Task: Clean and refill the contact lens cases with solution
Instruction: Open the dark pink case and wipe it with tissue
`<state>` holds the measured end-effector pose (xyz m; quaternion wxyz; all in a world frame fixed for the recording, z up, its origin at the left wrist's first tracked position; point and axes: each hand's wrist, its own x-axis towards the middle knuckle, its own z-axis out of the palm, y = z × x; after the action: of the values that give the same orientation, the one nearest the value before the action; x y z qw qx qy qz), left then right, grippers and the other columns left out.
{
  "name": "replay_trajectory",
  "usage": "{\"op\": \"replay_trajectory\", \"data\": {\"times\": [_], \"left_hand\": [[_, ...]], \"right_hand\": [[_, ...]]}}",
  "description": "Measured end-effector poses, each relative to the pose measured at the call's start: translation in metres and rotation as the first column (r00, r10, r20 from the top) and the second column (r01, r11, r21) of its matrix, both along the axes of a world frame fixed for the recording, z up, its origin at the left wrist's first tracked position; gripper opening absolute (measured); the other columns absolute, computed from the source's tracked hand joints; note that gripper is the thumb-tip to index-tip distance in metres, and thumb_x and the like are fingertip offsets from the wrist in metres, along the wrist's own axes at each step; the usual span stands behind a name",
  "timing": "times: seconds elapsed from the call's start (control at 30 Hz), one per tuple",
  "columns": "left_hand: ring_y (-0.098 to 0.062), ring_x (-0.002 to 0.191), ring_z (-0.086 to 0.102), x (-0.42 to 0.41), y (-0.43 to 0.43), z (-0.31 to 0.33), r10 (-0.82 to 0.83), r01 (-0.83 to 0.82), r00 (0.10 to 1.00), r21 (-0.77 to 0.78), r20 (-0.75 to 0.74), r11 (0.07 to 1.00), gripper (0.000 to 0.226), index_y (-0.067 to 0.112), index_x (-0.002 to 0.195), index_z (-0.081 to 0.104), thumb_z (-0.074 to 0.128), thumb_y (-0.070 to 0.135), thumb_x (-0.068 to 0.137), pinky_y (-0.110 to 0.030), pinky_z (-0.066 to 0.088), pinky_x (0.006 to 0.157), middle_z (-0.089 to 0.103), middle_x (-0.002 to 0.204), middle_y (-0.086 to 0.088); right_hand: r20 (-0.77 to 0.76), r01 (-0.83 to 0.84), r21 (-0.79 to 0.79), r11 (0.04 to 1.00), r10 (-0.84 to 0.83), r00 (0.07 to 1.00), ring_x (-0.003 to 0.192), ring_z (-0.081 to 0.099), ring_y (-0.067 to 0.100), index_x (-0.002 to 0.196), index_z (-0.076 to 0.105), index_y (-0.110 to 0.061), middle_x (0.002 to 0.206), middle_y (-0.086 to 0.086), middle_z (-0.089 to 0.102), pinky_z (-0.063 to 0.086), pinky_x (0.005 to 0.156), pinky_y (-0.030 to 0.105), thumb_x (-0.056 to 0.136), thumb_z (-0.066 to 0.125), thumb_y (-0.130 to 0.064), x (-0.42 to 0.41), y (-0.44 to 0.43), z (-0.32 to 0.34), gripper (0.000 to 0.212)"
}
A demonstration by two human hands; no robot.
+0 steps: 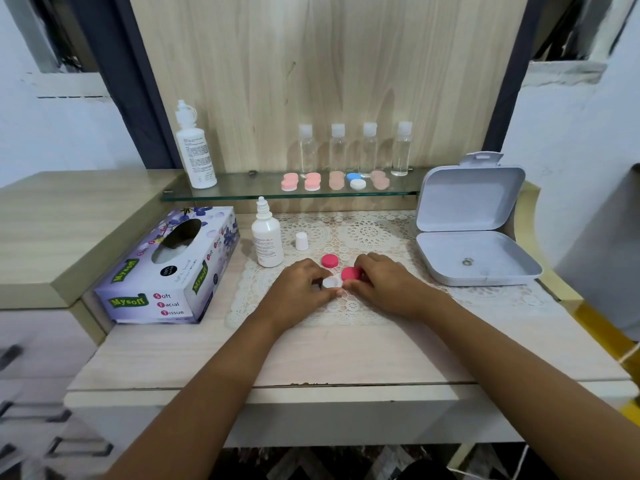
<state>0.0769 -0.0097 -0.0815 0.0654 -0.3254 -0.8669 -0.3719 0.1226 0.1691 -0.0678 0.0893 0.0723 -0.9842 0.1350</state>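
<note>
Left hand: the left hand (300,285) rests on the white lace mat (367,237), its fingers (322,277) pinching the small white contact lens case (331,282).
Right hand: the right hand (384,280) has its fingers pinching the round pink cap (350,274) on the right end of that case.
Loose cap: a second round pink cap (329,260) lies on the mat just behind the hands.
Bottle: the white solution bottle (267,242) stands open near the left hand, its little white cap (301,241) beside it.
Bench: the pale wooden bench (311,355) also holds a purple flowered tissue box (169,268) on the left and an open grey plastic box (474,233) on the right.
Shelf: the glass shelf (242,190) behind carries more pink, blue and white lens cases (337,181).
</note>
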Motion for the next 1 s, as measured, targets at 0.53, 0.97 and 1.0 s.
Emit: {"op": "replay_trajectory", "data": {"times": [0.53, 0.97, 1.0], "left_hand": [[-0.011, 0.102, 0.052, -0.004, -0.003, 0.0, -0.06, 0.059, 0.998, -0.067, -0.001, 0.996, 0.03, 0.02, 0.108, 0.07, 0.069, 0.035, 0.081, -0.027, 0.041, 0.091, 0.061, 0.106, 0.001], [-0.01, 0.103, 0.053, -0.01, -0.003, 0.001, -0.146, 0.145, 0.989, -0.152, 0.0, 0.978, 0.032, 0.013, 0.114, 0.067, 0.065, 0.027, 0.086, -0.019, 0.037, 0.088, 0.056, 0.109, 0.008], [-0.01, 0.101, 0.053, -0.01, -0.003, 0.001, -0.151, 0.149, 0.989, -0.157, 0.002, 0.976, 0.031, 0.013, 0.115, 0.067, 0.064, 0.027, 0.087, -0.019, 0.037, 0.088, 0.056, 0.11, 0.008]], "right_hand": [[0.015, -0.059, 0.121, 0.991, 0.057, 0.998, 0.074, 0.046, 0.02, 0.083, 0.043, -0.015, 0.079, 0.0, 0.049, 0.034, 0.065, 0.03, 0.087, 0.045, -0.059, 0.002, 0.003, 0.005, 0.044], [0.22, -0.24, 0.16, 0.957, 0.202, 0.954, 0.068, 0.043, 0.02, 0.064, 0.031, -0.027, 0.064, -0.007, 0.041, 0.035, 0.067, 0.029, 0.093, 0.044, -0.044, -0.013, 0.004, 0.014, 0.037], [0.223, -0.248, 0.148, 0.958, 0.212, 0.952, 0.068, 0.043, 0.02, 0.064, 0.031, -0.026, 0.064, -0.007, 0.041, 0.035, 0.067, 0.029, 0.093, 0.045, -0.043, -0.012, 0.005, 0.014, 0.037]]}}
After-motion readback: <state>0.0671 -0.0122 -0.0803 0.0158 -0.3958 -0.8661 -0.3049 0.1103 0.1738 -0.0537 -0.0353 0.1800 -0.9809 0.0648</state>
